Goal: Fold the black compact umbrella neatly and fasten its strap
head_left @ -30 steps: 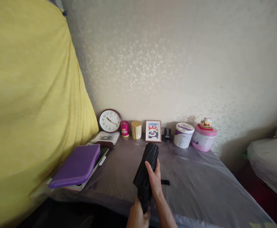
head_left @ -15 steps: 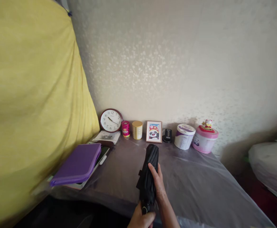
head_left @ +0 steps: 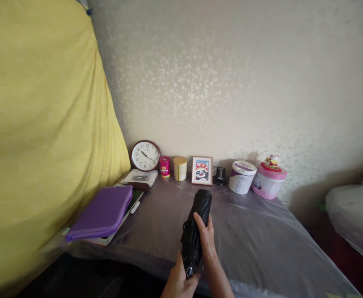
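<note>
A folded black umbrella is held up over the front edge of the table, its top tilted away and slightly right. Around its handle at the lower end, my left hand is closed, beside a round silver-rimmed button. My right hand grips the folded canopy from the right side, thumb across the front; the other fingers are partly hidden behind the cloth. A small strap or tab sticks out on the canopy's left side.
A purple zip folder lies on books at the left. Along the wall stand a clock, a pink can, a yellow-lidded can, a panda picture frame, a black stand, a white tub and a pink tub.
The umbrella has turned a little, and its top leans slightly farther right. My left hand has shifted a little up and left at the handle; my right hand keeps its grip.
</note>
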Available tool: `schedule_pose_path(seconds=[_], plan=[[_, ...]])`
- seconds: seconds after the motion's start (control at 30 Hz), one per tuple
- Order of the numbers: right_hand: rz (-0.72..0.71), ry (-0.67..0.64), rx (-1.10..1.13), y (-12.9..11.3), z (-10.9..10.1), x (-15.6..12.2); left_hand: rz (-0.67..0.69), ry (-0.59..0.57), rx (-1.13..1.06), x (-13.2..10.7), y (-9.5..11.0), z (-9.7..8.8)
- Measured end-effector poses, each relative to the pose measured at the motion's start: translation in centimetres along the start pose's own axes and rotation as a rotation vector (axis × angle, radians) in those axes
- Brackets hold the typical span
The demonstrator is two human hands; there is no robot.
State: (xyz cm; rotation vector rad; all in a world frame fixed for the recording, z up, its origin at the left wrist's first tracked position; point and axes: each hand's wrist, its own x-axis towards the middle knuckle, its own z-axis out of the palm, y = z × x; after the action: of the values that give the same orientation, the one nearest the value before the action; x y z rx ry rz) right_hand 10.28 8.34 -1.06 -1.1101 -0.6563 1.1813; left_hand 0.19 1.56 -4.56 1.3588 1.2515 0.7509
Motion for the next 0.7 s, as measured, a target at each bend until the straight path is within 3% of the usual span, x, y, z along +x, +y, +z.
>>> schedule_pose_path(seconds=[0.1, 0.17, 0.23, 0.4, 0.53, 0.63, 0.7], plan=[[0.063, -0.037, 0.085, 0.0, -0.4, 0.1, -0.077, -0.299, -0.309, -0.3, 1.2, -0.5], [0.088, -0.065, 0.110, 0.0, -0.6, 0.1, -0.093, -0.390, -0.410, -0.5, 1.5, -0.6], [0.086, -0.083, 0.085, -0.2, -0.6, 0.0, -0.098, -0.354, -0.385, -0.6, 1.5, -0.4], [-0.025, -0.020, -0.076, -0.1, -0.3, 0.0, -0.151, -0.101, -0.163, -0.6, 0.6, 0.8], [-0.102, 0.025, -0.149, 0.3, 0.1, 0.0, -0.011, 0.114, 0.057, 0.2, -1.0, 1.1], [-0.102, 0.046, -0.141, 0.3, 0.5, -0.2, -0.019, 0.141, 0.175, 0.4, -1.5, 0.7], [-0.045, 0.048, -0.109, 0.1, 0.6, -0.3, -0.012, 0.104, 0.126, 0.1, -0.9, 0.1]])
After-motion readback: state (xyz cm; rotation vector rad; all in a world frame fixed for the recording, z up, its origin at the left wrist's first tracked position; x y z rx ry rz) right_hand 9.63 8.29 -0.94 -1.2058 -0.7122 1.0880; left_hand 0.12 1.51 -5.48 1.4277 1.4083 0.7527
